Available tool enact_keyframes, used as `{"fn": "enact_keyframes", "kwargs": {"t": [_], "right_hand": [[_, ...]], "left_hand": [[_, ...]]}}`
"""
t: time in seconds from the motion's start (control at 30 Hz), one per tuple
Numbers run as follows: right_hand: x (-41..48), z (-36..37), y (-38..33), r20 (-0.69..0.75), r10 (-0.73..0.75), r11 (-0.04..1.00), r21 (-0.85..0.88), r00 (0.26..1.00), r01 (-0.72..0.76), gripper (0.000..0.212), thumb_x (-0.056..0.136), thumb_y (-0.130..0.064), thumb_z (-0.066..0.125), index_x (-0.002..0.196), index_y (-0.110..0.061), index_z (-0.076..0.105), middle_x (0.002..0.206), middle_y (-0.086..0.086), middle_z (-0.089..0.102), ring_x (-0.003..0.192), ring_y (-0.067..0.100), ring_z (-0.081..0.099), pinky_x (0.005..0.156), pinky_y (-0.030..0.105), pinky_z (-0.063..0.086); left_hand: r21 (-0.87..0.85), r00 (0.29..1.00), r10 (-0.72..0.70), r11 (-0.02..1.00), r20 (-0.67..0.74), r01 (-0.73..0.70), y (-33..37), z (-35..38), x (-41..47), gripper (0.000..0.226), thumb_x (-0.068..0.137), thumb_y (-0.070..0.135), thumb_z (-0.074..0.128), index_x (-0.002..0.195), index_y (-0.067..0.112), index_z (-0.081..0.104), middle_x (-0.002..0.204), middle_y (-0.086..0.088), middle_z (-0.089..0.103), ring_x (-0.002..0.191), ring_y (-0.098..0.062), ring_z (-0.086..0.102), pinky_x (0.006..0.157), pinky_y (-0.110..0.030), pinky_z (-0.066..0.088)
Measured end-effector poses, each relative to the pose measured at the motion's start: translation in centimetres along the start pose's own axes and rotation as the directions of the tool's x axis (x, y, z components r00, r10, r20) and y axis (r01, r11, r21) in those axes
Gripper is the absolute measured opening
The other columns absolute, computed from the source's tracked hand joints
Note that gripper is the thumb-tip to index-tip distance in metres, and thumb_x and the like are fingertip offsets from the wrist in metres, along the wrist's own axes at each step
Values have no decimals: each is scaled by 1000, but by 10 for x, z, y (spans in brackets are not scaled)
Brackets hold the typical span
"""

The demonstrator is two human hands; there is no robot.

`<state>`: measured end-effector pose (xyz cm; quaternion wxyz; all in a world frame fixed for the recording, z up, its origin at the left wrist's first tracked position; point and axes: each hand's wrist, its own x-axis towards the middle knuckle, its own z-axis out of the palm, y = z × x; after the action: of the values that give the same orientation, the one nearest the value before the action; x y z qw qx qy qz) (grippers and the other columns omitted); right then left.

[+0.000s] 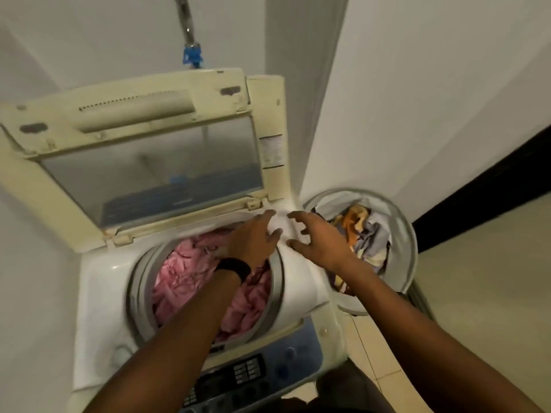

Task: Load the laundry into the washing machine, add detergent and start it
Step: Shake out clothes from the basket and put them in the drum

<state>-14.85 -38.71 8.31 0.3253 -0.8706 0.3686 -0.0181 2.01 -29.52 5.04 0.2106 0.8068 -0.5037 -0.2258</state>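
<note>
**Colleague:** Where is the laundry in the head view?

**Operator:** Most of it, the pink laundry [185, 272], lies in the drum [132, 293] of the washing machine [98, 278], whose lid [149, 162] stands open. A white cloth [301, 281] hangs over the right edge of the machine, between the drum and the laundry basket [413, 248]. More clothes [366, 231] are in that basket.

**Colleague:** And your hands?

**Operator:** My left hand [253, 241] is over the right side of the drum. Its grip is loose, with the fingers rather straight and touching the white cloth. My right hand [323, 242] hovers just beside it. Its grip is spread wide with bent fingertips, pinching nothing as far as I can see.

**Colleague:** How do you do this step well?

**Operator:** I think I should gather the white cloth with both hands and lift it free of the edge and the lid hinge. Then I drop it loosely on the pink pile without pressing it down. No part should hang over the rim, or the lid may not close. The picture is blurred, so I would go slowly.
</note>
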Motion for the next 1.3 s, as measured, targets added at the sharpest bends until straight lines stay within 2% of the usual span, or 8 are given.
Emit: {"fn": "enact_keyframes", "kwargs": {"t": [0.27,0.4,0.57,0.7,0.9,1.03,1.2,1.3], "right_hand": [[-2,-59,127,-100,119,990,90,988,-110,47,97,-24,64,143,-20,54,138,5,61,118,24,64,97,40,53],[14,-61,209,-84,186,980,82,979,-179,26,94,-17,60,119,-24,64,119,5,68,105,28,66,83,39,54],[39,-45,282,45,328,942,63,943,-331,32,99,-19,56,129,-22,66,124,10,68,111,30,65,83,29,46],[58,-35,312,116,352,929,80,929,-362,58,99,-18,59,155,-19,42,152,14,50,138,34,48,113,41,40],[75,-29,330,8,371,924,99,929,-370,38,100,-20,60,137,-9,60,135,18,64,123,36,60,101,38,46],[65,-39,333,-137,290,942,216,947,-257,21,101,-22,61,114,-9,71,113,13,67,101,28,65,84,26,43],[49,-75,323,-286,191,936,342,939,-86,16,100,-16,65,106,-2,66,108,7,44,88,-5,50,79,-1,36],[46,-92,321,-391,186,910,414,901,-8,5,102,-15,62,102,-10,61,108,5,46,94,-6,53,82,8,44]], "left_hand": [[49,992,110,992,66,-113,121,67,59,42,101,41,59,141,29,57,127,1,71,110,-26,68,90,-44,56],[56,984,102,992,148,-112,156,121,91,33,101,32,57,133,24,62,115,-6,73,104,-29,68,82,-40,56],[85,966,35,995,254,-58,174,170,121,27,100,32,57,123,22,65,110,-6,74,99,-32,69,81,-45,58],[137,951,-12,990,309,-32,178,202,141,24,100,28,56,122,22,64,106,-7,73,96,-33,70,79,-42,57],[70,938,-51,997,343,29,178,236,155,28,98,25,60,126,23,62,113,-10,72,99,-35,69,79,-47,60],[-79,948,-88,990,304,117,185,237,158,50,92,39,64,139,33,49,135,-5,62,112,-29,65,90,-48,58],[-160,976,-88,980,200,121,201,225,162,23,99,34,62,118,22,66,116,-6,72,106,-29,67,90,-44,57],[-166,985,-72,981,156,98,207,207,161,29,106,28,52,125,11,65,120,-15,71,111,-35,65,93,-46,54]]}}
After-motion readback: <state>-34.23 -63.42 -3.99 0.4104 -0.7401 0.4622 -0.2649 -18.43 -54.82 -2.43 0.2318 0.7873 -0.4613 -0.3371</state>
